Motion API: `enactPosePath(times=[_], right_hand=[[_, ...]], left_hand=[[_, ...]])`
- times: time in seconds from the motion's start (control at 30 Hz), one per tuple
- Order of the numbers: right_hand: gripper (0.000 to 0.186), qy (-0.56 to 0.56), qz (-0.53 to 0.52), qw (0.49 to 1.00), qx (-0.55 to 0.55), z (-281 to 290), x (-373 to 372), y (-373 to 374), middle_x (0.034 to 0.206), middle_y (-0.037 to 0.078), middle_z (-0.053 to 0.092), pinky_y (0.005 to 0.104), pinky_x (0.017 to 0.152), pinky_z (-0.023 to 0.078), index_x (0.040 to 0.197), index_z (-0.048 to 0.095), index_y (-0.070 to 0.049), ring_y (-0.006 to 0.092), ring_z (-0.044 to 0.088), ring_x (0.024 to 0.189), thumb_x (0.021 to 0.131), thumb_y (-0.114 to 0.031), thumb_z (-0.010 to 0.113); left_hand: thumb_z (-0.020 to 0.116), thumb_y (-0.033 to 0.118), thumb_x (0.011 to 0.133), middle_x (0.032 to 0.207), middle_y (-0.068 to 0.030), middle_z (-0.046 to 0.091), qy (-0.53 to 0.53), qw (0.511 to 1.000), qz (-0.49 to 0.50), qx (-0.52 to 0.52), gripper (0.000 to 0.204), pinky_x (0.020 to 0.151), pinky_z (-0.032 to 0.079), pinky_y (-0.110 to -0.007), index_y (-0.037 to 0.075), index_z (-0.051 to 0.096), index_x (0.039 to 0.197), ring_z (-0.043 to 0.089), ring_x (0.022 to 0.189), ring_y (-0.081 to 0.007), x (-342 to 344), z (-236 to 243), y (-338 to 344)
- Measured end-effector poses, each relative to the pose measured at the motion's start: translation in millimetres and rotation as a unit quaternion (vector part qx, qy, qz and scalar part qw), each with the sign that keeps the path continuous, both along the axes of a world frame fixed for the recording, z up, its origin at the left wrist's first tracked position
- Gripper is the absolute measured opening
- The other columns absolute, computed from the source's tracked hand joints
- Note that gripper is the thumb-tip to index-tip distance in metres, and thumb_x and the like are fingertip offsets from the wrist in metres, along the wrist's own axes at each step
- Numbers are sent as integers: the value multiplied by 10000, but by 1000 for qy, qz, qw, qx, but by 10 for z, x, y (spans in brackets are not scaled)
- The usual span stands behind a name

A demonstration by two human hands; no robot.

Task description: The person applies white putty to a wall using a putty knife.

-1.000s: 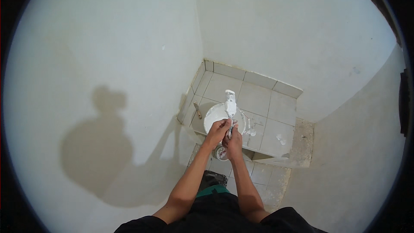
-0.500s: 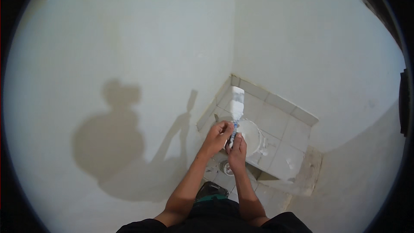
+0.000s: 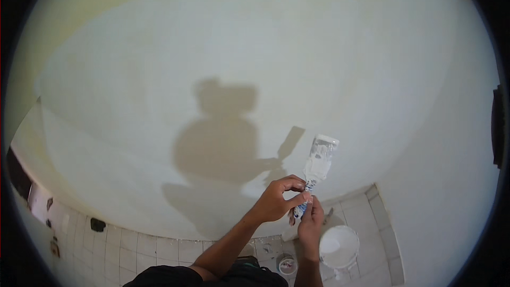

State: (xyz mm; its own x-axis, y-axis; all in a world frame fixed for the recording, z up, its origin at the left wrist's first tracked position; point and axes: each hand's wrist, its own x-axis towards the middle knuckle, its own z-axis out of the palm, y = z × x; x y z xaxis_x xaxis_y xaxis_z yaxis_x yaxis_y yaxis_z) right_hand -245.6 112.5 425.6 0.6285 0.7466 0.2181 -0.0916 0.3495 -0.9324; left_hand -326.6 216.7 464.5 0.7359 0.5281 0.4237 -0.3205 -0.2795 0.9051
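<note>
1. I saw both hands raised in front of a pale wall (image 3: 223,48), holding a paint-smeared brush (image 3: 317,167) between them, up at about chest height and slightly right of centre in the view.
2. The brush pointed up and a little to the right. Its broad head was coated white, with grey streaks near the top edge, and its lower handle showed blue under the paint.
3. The left hand (image 3: 277,201) was curled, thumb and forefinger pinched toward the handle; that grip looked closed on the brush, though the exact contact was small in the picture.
4. The right hand (image 3: 309,222) sat just below it, its grip wrapped around the bottom of the handle.
5. Below the right hand, on the tiled floor (image 3: 133,244), stood a white bucket (image 3: 339,246) holding white paint, and a smaller round tin (image 3: 287,266) lay near it to the left.
6. The person's shadow (image 3: 223,143), brush included, fell on the wall behind the hands.
</note>
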Motion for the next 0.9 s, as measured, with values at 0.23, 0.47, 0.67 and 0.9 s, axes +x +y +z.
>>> enactPosePath(times=[0.23,0.47,0.67,0.9], right_hand=[[665,-450,-105,871,168,353,-485,599,1107,190,535,354,727,506,1370,418,26,262,578,888,766,61,691],[627,-674,-59,707,204,830,-797,1135,1022,136,570,368,696,523,1381,491,9,292,599,847,776,40,655],[615,-699,-123,648,275,1359,-1102,1515,1054,146,546,368,675,535,1382,477,11,290,604,847,793,30,655],[532,-690,-159,617,342,1722,-1267,1759,1223,201,498,338,800,607,1340,506,38,316,637,1048,823,68,629]], left_hand=[[731,93,866,957,-76,634,-30,974,224,-11,179,729,495,-265,-58,647,913,606,824,-105,-1014,452,256],[704,57,877,907,-74,648,-85,940,329,7,86,726,490,-264,-25,691,894,615,810,-109,-1462,781,323],[671,29,892,897,-65,631,-148,911,383,33,78,752,494,-271,-31,706,927,614,818,-115,-1701,1180,485],[642,53,922,915,-52,617,-239,889,387,52,128,795,481,-279,-38,710,980,604,865,-126,-1701,1388,708]])
